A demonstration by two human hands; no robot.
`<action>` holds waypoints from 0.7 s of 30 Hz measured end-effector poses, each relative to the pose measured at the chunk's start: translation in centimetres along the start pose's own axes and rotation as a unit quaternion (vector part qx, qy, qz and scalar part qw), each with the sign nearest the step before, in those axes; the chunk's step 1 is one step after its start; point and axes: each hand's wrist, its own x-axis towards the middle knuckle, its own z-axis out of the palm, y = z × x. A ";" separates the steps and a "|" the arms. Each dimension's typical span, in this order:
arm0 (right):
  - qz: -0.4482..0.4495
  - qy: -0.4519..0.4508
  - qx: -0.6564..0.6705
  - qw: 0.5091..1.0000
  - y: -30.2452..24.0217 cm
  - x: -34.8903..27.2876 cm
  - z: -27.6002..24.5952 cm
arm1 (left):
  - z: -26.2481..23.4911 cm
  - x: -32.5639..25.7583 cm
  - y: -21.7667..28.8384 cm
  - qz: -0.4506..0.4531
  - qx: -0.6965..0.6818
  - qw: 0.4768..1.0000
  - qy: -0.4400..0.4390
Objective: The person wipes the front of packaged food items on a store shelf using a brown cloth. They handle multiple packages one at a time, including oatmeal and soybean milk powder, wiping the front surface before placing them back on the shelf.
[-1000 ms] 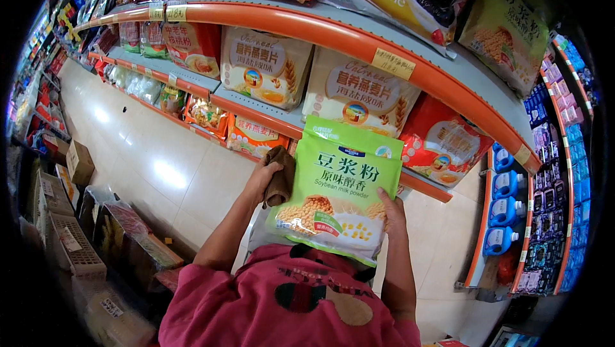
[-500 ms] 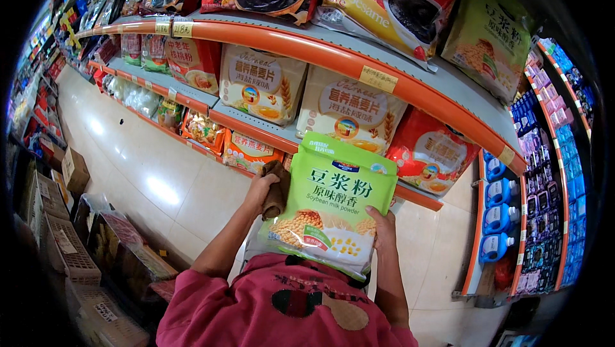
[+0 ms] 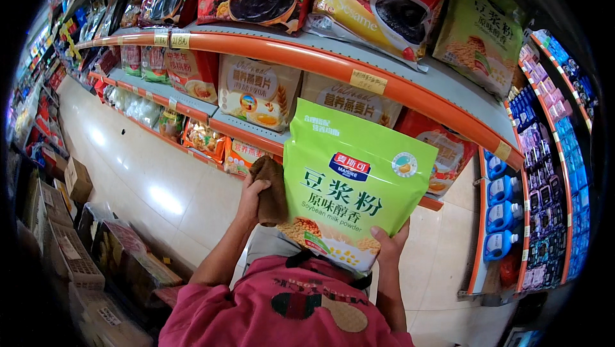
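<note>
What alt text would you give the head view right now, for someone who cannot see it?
A person's right hand holds up a bright green pouch by its lower edge in a shop aisle, while the left hand presses a brown cloth against the pouch's left side. Behind stand orange-edged shelves stocked with food bags.

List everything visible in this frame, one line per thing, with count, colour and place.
green pouch: one, bright green, held upright in front of the shelves
brown cloth: one, brown, against the pouch's left edge
shelves: several tiers, orange-edged, curving across the top
packaged goods: many, red, beige and green, on the shelves
blue bottles: several, blue, lower right rack
cardboard boxes: several, brown, floor at left
left hand: gripping the brown cloth
right hand: holding the green pouch's lower corner
</note>
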 end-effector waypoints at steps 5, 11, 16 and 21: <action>-0.132 -0.032 -0.052 0.989 -0.1 -0.3 -0.5 | -0.7 0.0 -0.7 0.071 -0.045 0.996 -0.031; -0.142 -0.075 -0.051 0.986 2.0 0.5 -1.9 | -1.9 1.7 -1.4 0.065 -0.069 0.993 -0.065; -0.112 -0.110 -0.127 0.979 3.1 1.6 -1.7 | -3.6 2.1 -4.9 0.016 -0.102 0.994 0.029; -0.093 -0.104 -0.076 0.987 0.0 2.1 0.7 | -4.1 2.3 -4.5 -0.002 -0.071 0.997 0.024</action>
